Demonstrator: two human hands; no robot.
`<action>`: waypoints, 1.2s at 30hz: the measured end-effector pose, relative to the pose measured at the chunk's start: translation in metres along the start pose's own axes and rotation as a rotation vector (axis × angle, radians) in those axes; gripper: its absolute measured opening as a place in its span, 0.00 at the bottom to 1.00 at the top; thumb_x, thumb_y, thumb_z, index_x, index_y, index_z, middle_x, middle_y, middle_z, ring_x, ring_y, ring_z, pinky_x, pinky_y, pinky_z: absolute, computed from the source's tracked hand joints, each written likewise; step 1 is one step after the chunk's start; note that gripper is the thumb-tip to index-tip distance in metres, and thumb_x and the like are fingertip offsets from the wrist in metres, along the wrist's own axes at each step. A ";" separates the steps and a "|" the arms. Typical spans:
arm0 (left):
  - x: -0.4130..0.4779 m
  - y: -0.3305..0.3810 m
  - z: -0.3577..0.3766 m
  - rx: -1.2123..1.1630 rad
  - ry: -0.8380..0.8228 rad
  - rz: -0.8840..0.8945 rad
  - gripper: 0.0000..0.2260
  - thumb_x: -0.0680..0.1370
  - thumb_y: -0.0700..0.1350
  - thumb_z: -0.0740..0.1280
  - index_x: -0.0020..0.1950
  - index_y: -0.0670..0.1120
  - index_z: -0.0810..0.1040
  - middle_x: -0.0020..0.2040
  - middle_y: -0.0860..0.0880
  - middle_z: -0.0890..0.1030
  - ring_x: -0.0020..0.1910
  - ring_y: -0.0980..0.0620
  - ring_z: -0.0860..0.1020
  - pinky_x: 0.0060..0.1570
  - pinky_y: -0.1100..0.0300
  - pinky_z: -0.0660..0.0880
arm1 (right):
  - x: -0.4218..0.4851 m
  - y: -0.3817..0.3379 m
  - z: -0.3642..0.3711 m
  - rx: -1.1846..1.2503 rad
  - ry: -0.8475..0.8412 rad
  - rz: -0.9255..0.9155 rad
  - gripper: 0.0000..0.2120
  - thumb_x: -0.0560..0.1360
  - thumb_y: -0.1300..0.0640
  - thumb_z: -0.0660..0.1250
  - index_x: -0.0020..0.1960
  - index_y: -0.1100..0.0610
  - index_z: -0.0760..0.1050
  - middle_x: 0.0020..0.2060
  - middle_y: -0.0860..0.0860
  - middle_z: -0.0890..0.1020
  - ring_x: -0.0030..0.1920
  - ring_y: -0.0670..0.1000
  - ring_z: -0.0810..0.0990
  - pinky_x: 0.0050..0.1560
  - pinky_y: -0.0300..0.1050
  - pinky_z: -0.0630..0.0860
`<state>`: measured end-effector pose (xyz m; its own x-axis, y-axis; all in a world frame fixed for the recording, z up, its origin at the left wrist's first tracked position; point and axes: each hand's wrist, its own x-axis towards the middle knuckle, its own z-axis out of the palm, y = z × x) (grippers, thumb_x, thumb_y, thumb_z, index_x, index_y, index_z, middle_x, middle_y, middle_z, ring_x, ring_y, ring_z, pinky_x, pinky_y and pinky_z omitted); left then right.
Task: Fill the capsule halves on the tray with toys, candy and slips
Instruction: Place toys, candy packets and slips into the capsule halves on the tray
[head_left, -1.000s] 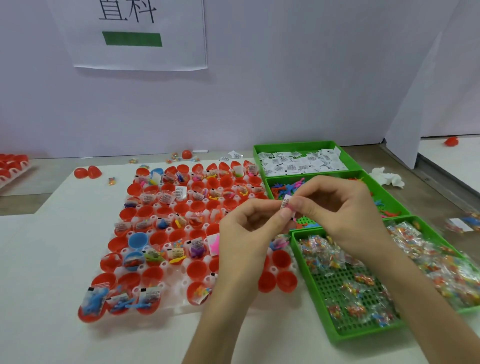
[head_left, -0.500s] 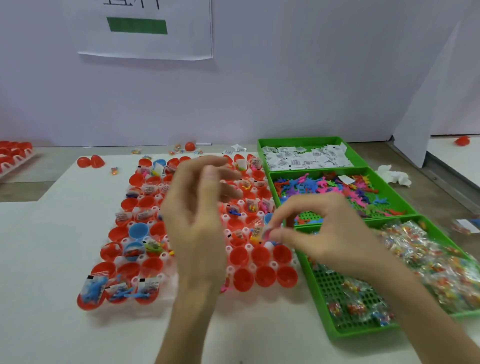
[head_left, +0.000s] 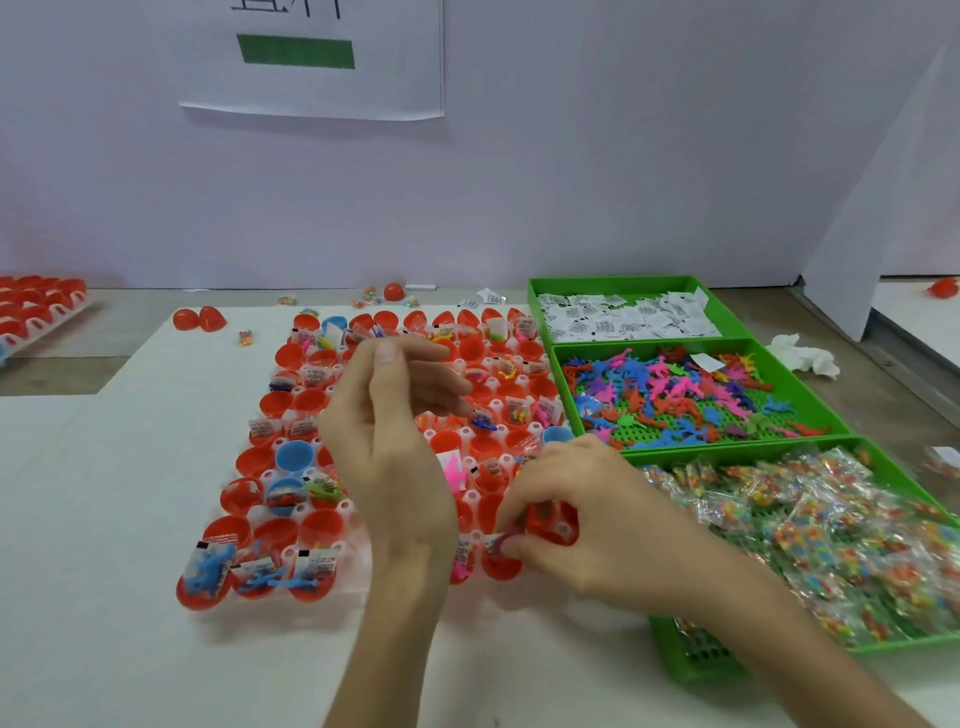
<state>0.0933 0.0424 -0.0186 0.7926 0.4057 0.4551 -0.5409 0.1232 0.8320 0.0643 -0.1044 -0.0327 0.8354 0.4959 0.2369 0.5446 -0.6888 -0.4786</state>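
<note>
On the back wall, a paper sheet (head_left: 311, 78) carries a green bar (head_left: 296, 52); the black characters above it are cut off at the frame edge, so I cannot read them. Print on the slips is too small to read.

Containers, far to near on the right:
- slip bin (head_left: 613, 285), holding white slips (head_left: 623, 319)
- toy bin (head_left: 810, 395), holding mixed coloured toys (head_left: 675, 389)
- candy bin (head_left: 691, 660), holding wrapped candy packets (head_left: 831, 530)

The tray (head_left: 358, 587) sits left of the bins. Its capsule halves (head_left: 275, 402) are mostly red with a few blue, and many are already loaded.

The left hand (head_left: 384, 441) hovers above mid-tray with its fingers relaxed, and I see nothing in it. The right hand (head_left: 597, 519) is low over the tray's near right corner. Its fingertips pinch a printed slip (head_left: 496, 543) at a front-row red half, and motion blur hides the finer detail.
</note>
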 end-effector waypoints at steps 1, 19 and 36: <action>0.000 0.000 0.000 0.001 -0.004 -0.002 0.16 0.82 0.44 0.55 0.42 0.48 0.79 0.32 0.50 0.81 0.33 0.50 0.79 0.32 0.61 0.77 | 0.000 0.001 0.001 0.001 -0.006 0.001 0.03 0.71 0.51 0.74 0.45 0.45 0.83 0.36 0.30 0.75 0.44 0.33 0.72 0.56 0.29 0.58; -0.011 0.027 -0.053 1.023 -1.056 0.093 0.22 0.74 0.48 0.67 0.58 0.67 0.61 0.52 0.67 0.76 0.56 0.64 0.68 0.56 0.68 0.58 | -0.001 -0.002 -0.005 0.193 0.031 0.013 0.09 0.67 0.58 0.77 0.40 0.48 0.78 0.35 0.39 0.80 0.39 0.43 0.79 0.39 0.30 0.69; -0.020 0.001 -0.048 1.077 -1.024 0.111 0.29 0.72 0.55 0.70 0.67 0.67 0.57 0.51 0.67 0.79 0.58 0.64 0.73 0.63 0.63 0.46 | 0.000 -0.004 0.002 0.053 -0.017 0.005 0.06 0.68 0.57 0.75 0.41 0.46 0.81 0.39 0.40 0.82 0.46 0.44 0.77 0.60 0.46 0.65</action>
<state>0.0633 0.0778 -0.0416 0.8582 -0.4845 0.1697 -0.5093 -0.7620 0.4001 0.0617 -0.1009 -0.0326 0.8367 0.5014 0.2201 0.5350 -0.6627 -0.5241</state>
